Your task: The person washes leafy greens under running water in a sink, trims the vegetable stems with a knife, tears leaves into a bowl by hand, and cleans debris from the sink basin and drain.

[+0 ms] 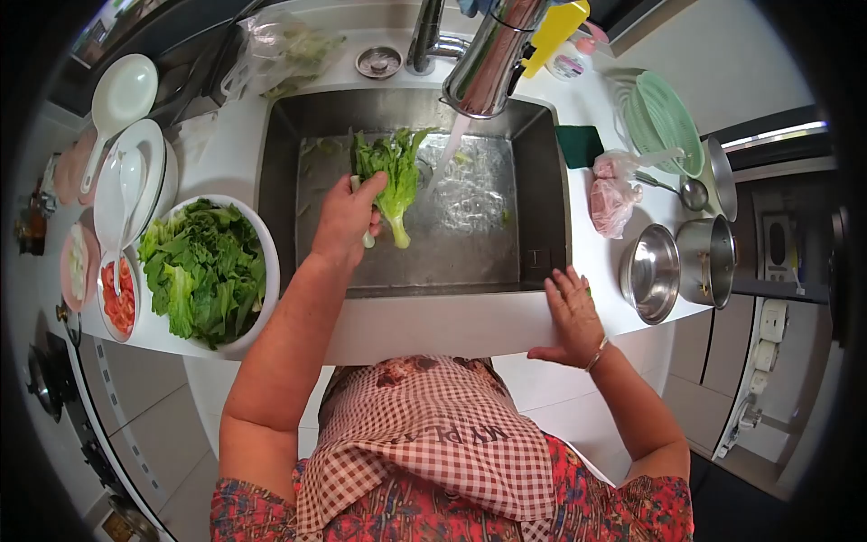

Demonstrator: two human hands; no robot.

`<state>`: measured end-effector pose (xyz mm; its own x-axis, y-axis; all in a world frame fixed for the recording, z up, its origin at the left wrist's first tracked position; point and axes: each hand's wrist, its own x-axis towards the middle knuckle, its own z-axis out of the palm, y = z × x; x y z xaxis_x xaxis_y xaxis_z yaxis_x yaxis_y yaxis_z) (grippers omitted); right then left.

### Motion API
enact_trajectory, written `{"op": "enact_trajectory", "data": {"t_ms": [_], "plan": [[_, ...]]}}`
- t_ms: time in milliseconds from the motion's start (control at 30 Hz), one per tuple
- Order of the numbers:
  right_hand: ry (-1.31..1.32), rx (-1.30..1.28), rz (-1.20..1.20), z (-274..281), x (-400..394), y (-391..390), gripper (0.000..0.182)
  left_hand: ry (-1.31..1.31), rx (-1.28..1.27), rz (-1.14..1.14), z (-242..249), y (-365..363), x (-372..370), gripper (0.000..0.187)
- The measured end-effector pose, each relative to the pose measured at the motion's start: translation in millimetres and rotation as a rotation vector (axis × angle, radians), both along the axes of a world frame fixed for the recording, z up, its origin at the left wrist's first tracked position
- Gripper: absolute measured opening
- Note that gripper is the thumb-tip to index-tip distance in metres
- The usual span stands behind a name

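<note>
My left hand (345, 221) grips a small head of leafy green lettuce (397, 185) above the left part of the steel sink (415, 280). Its leaves point away from me and its pale stem ends point toward me. Water (449, 155) streams from the chrome faucet (492, 68) into the basin, just right of the leaves. My right hand (571, 312) lies with fingers spread on the counter edge at the sink's front right corner, holding nothing. Left of the sink, a white bowl (269, 257) is heaped with cut greens (203, 271).
Sliced tomatoes (117, 294), a plate (163, 149) and a white ladle (125, 90) sit at far left. A plastic bag (289, 54) lies behind the sink. On the right are bagged meat (614, 203), a metal bowl (650, 275), a pot (706, 262) and a green basket (664, 122).
</note>
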<state>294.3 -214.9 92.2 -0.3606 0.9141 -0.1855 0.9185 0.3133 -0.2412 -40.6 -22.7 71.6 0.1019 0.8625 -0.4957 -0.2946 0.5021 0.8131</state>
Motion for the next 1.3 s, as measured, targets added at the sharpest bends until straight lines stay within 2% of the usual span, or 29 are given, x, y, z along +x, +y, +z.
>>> {"op": "enact_trajectory", "data": {"t_ms": [33, 100, 167, 300, 367, 433, 467, 533, 600, 667, 700, 733, 767, 833, 900, 933, 967, 1000, 1033, 1100, 1167, 1233, 1267, 1300], "plan": [[-0.099, -0.024, 0.016, -2.7, -5.2, -3.3, 0.113, 0.001, -0.002, 0.004, 2.2, -0.7, -0.2, 0.015], [-0.089, -0.01, 0.004, -9.3, -31.1, -0.1, 0.114, -0.005, 0.043, -0.012, 6.3, -2.1, -0.5, 0.016], [0.0, -0.093, 0.084, -8.4, -71.3, 17.6, 0.111, 0.003, 0.05, -0.011, 10.1, -2.7, -0.7, 0.016], [0.153, -0.037, 0.184, -20.6, -155.1, 48.8, 0.106, -0.019, 0.111, -0.01, 20.4, -2.4, 0.0, 0.017], [0.157, -0.177, 0.191, -12.7, -199.3, 73.0, 0.104, -0.029, 0.129, -0.004, 28.6, -0.5, 2.6, 0.016], [0.14, -0.439, 0.079, -3.7, -236.5, 101.5, 0.083, -0.038, 0.146, 0.006, 32.3, -0.1, 1.9, 0.015], [0.14, -0.43, 0.083, -16.5, -240.2, 114.9, 0.083, -0.002, 0.174, 0.0, 32.9, 2.0, 0.3, 0.014], [0.26, -0.543, -0.079, -43.6, -245.9, 135.1, 0.06, 0.034, 0.204, -0.001, 34.5, 3.6, -3.8, 0.013], [0.173, -0.538, -0.134, -36.9, -213.6, 140.6, 0.045, 0.173, 0.363, 0.078, 34.8, 4.6, -6.1, 0.015], [0.269, -0.255, -0.366, -53.6, -177.6, 138.6, 0.056, 0.183, 0.437, 0.097, 16.2, 3.3, -6.4, 0.017], [0.59, -0.366, -0.501, -52.2, -162.8, 142.8, 0.055, 0.199, 0.51, 0.088, 5.2, 2.0, -5.7, 0.02], [0.914, -0.483, -0.637, -51.0, -150.7, 147.6, 0.053, 0.189, 0.435, 0.069, -1.3, -3.0, -3.2, 0.023], [1.215, -0.706, -0.728, -39.4, -143.3, 149.6, 0.061, 0.181, 0.374, 0.019, -1.1, -10.9, 0.6, 0.023], [1.567, -0.97, -0.678, -23.5, -149.9, 155.2, 0.061, 0.161, 0.229, -0.06, -3.0, -23.2, 13.0, 0.025], [1.59, -0.919, -0.62, -37.0, -156.1, 152.5, 0.053, 0.219, 0.142, -0.088, -12.8, -27.0, 24.0, 0.027], [1.636, -0.918, -0.693, -40.4, -162.7, 152.0, 0.044, 0.357, 0.273, -0.082, -17.6, -28.5, 27.4, 0.029], [1.631, -0.925, -0.682, -42.2, -165.7, 151.1, 0.044, 0.498, 0.4, -0.077, -22.9, -30.1, 29.9, 0.032], [1.697, -0.9, -0.684, -43.1, -168.8, 149.6, 0.043, 0.612, 0.451, -0.041, -21.1, -31.7, 30.2, 0.036], [1.763, -0.876, -0.687, -44.3, -171.4, 147.7, 0.042, 0.617, 0.448, -0.03, -22.3, -33.8, 31.8, 0.036], [1.725, -0.885, -0.683, -48.9, -171.3, 143.9, 0.042, 0.801, 0.522, 0.166, -28.0, -36.3, 35.6, 0.042], [1.631, -0.868, -0.583, -58.6, -167.0, 142.9, 0.041, 0.758, 0.479, 0.165, -37.1, -35.6, 39.3, 0.045], [1.622, -0.937, -0.538, -58.6, -166.0, 143.7, 0.039, 0.649, 0.347, -0.005, -35.2, -37.7, 36.9, 0.048], [1.636, -0.91, -0.575, -58.8, -165.3, 142.0, 0.036, 0.544, 0.317, -0.175, -35.8, -38.3, 30.5, 0.055], [1.65, -0.882, -0.612, -51.8, -168.1, 140.6, 0.034, 0.548, 0.31, -0.162, -31.9, -45.7, 26.9, 0.055]]}}
